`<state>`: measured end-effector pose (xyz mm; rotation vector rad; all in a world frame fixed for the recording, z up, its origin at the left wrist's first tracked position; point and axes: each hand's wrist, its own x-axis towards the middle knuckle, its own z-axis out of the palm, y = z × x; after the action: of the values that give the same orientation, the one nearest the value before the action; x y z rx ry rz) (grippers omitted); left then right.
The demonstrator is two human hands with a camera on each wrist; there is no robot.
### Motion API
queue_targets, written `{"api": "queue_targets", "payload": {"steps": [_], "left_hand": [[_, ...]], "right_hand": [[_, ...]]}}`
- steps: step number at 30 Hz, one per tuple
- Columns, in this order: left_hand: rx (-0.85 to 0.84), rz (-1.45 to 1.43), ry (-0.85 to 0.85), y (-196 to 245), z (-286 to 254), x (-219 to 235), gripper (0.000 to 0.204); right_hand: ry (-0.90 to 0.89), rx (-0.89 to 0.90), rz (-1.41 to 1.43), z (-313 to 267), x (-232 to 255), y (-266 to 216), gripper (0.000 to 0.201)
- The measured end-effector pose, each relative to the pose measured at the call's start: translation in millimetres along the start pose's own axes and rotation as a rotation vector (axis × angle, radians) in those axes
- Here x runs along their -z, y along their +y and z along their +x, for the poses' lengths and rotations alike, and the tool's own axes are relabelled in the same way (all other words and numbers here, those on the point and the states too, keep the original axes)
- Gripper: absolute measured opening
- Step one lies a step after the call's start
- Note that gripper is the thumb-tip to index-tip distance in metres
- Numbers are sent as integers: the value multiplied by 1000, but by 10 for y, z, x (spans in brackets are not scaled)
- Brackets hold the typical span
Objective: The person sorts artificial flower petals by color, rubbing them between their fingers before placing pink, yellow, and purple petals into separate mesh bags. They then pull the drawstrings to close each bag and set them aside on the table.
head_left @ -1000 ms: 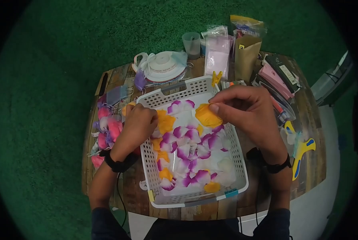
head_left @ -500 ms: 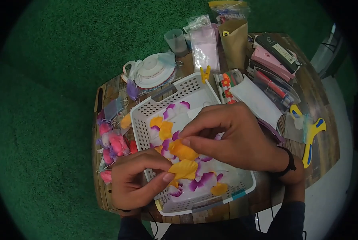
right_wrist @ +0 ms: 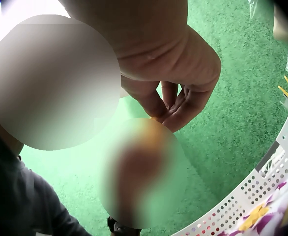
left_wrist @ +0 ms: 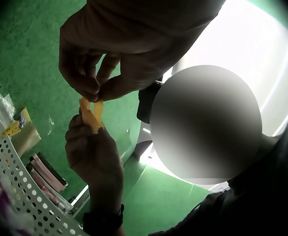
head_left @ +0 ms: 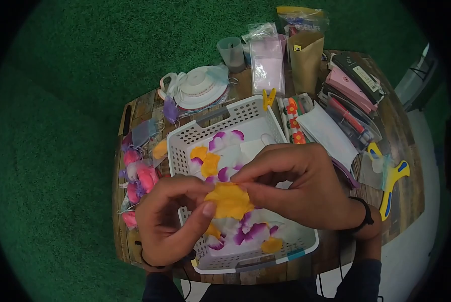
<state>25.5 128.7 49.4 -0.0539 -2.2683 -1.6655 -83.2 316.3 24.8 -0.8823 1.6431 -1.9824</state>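
Both hands hold yellow petals (head_left: 229, 200) above a white perforated basket (head_left: 310, 240). My left hand (head_left: 172, 219) pinches them at the left edge between thumb and fingers, and my right hand (head_left: 298, 186) pinches the upper right edge. In the left wrist view the yellow piece (left_wrist: 91, 118) spans between the two pinches, with two strips showing. The right wrist view shows my right hand (right_wrist: 183, 83) with fingertips together; the other hand is blurred there. Purple-and-white petals (head_left: 253, 233) and loose yellow petals (head_left: 272, 245) lie in the basket.
Pink bundles (head_left: 147, 177) lie left of the basket. Behind it are a ribbon roll (head_left: 200, 85), a plastic cup (head_left: 231, 54) and a brown paper bag (head_left: 306, 63). To the right are boxes (head_left: 351, 89) and a yellow-blue tool (head_left: 394, 186); a yellow clip (head_left: 269, 98) sits on the rim.
My left hand has come from the basket's left side to its front, and my right hand has moved left and down. The petals, apart half a second ago, are now together between the hands.
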Motion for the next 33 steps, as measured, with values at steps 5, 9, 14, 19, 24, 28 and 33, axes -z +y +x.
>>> {"api": "queue_targets", "payload": {"steps": [5, 9, 14, 19, 24, 28, 33], "left_hand": [[-129, 21, -121, -23, 24, 174, 19], [-67, -1, -105, 44, -28, 94, 27], [-228, 232, -307, 111, 32, 110, 50], [-188, 403, -316, 193, -79, 82, 51], [-294, 490, -217, 95, -60, 6, 52], [-243, 425, -292, 144, -66, 8, 54], [-191, 314, -306, 118, -123, -29, 57]], "right_hand": [[-17, -98, 6, 13, 44, -40, 11], [-57, -108, 41, 9, 33, 17, 12], [-37, -171, 101, 3, 39, 29, 14], [81, -89, 185, 12, 13, 16, 15], [77, -71, 224, -21, -20, 2, 16], [100, -22, 223, -34, -39, -11, 17], [106, -14, 279, -57, -68, -13, 17]]}}
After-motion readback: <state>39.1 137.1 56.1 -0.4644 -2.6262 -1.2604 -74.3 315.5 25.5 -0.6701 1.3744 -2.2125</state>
